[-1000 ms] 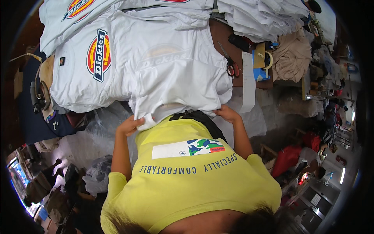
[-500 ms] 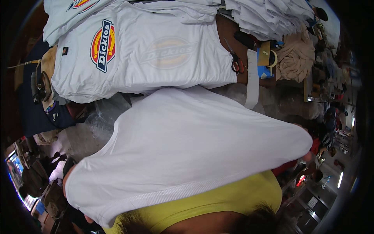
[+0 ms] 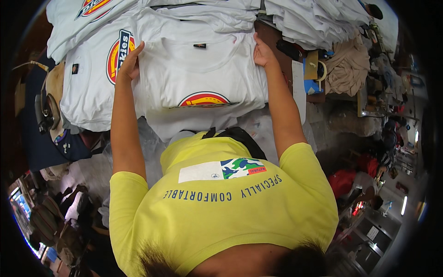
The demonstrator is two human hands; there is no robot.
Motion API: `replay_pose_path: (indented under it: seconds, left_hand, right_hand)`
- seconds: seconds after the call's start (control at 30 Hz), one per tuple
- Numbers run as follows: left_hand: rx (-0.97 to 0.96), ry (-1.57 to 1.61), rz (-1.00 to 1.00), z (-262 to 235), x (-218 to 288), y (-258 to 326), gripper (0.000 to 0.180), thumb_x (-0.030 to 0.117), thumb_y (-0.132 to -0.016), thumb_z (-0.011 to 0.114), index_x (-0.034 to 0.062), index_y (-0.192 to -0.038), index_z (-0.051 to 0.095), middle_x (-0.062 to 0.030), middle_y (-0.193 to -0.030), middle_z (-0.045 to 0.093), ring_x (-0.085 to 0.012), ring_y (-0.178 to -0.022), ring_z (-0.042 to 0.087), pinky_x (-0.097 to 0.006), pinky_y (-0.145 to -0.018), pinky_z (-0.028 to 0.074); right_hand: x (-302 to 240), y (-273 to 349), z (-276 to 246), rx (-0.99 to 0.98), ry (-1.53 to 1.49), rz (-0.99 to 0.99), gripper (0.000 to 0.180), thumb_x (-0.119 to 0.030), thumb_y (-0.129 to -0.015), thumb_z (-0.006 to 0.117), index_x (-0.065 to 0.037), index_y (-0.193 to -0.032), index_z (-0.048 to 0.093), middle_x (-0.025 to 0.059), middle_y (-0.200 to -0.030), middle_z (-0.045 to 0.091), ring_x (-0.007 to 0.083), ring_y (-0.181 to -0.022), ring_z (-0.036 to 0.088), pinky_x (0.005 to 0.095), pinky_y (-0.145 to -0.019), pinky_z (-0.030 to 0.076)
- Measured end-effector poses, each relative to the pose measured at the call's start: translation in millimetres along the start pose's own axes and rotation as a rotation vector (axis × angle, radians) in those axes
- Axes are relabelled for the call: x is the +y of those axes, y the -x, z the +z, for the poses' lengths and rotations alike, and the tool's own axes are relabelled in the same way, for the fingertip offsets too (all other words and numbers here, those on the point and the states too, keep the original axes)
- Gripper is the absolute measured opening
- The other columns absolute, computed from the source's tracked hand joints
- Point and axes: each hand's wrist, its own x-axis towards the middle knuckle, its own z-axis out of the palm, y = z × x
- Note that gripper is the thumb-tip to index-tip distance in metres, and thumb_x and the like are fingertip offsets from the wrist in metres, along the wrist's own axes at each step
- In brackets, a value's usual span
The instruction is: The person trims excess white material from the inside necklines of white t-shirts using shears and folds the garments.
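Observation:
A white T-shirt (image 3: 194,69) with a dark neck label lies front up over other shirts on the table, collar at the far side. A red and yellow print shows at its near fold, and its lower part hangs over the table's near edge. My left hand (image 3: 131,63) grips the left shoulder edge, its fingers partly hidden. On the opposite shoulder edge, my right hand (image 3: 263,51) is closed on the cloth. Left of it lies another white T-shirt (image 3: 90,92) with a similar print, partly covered.
White garments (image 3: 314,21) are heaped at the far right, beside a beige cloth pile (image 3: 348,64). A tape roll (image 3: 322,71) sits near my right hand. An iron (image 3: 46,111) stands at the left on dark cloth. Clear plastic (image 3: 154,143) lies below the table edge.
The white T-shirt, earlier raised and spread in front of me, has gone forward and down onto the shirts. My forearms now show, and its label and print have come into sight.

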Motion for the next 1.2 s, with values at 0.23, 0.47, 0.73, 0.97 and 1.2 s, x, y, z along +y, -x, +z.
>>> replay_pose_path:
  seconds: [0.23,0.47,0.73,0.97,1.2]
  left_hand:
    - [-0.006,0.238,-0.073,-18.6,-2.5,-34.0,0.045,0.032,-0.088,0.056,-0.0067,-0.111,0.051,-0.016,-0.106,0.059,-0.0242,-0.096,0.059,-0.036,-0.087,0.048]
    - [-0.047,0.042,-0.096,-17.8,-3.5,-4.6,0.037,0.024,-0.09,0.054,-0.0045,-0.114,0.049,-0.0121,-0.109,0.058,-0.02,-0.101,0.056,-0.032,-0.091,0.044]
    - [-0.02,-0.261,-0.064,-15.8,-42.0,144.2,0.052,0.023,-0.091,0.05,0.0026,-0.136,0.032,-0.0085,-0.125,0.049,-0.0166,-0.11,0.05,-0.031,-0.092,0.04]
    - [-0.178,-0.564,0.115,-59.1,-115.0,163.6,0.037,-0.003,-0.083,0.044,0.0013,-0.119,0.047,-0.0083,-0.116,0.053,-0.0177,-0.109,0.049,-0.028,-0.092,0.037]
    - [-0.106,-1.425,0.417,-56.1,-144.1,173.9,0.04,-0.006,-0.072,0.052,0.005,-0.11,0.052,-0.0185,-0.103,0.053,-0.0354,-0.091,0.051,-0.041,-0.083,0.041]
  right_hand:
    - [-18.3,-25.5,-3.0,-0.137,-0.091,0.081,0.065,-0.051,-0.088,0.044,0.003,-0.122,0.045,0.0171,-0.12,0.054,0.029,-0.113,0.051,0.0418,-0.098,0.038]
    - [-18.1,26.8,-5.7,-0.01,0.196,0.098,0.06,-0.05,-0.088,0.048,0.002,-0.119,0.049,0.0137,-0.112,0.058,0.0217,-0.104,0.056,0.0368,-0.093,0.042]
    - [47.5,222.6,-38.1,0.362,0.795,0.184,0.036,-0.023,-0.085,0.061,-0.001,-0.113,0.054,0.0058,-0.104,0.06,0.0117,-0.091,0.056,0.0265,-0.086,0.042]
    - [124.1,207.6,-77.1,0.37,0.85,0.006,0.047,-0.019,-0.072,0.073,0.002,-0.111,0.056,0.007,-0.104,0.059,0.0135,-0.088,0.054,0.0268,-0.079,0.043]
    - [120.8,203.2,-76.7,0.385,0.987,0.12,0.031,-0.022,-0.076,0.071,0.001,-0.095,0.062,0.0021,-0.084,0.062,0.0092,-0.078,0.053,0.0239,-0.074,0.041]
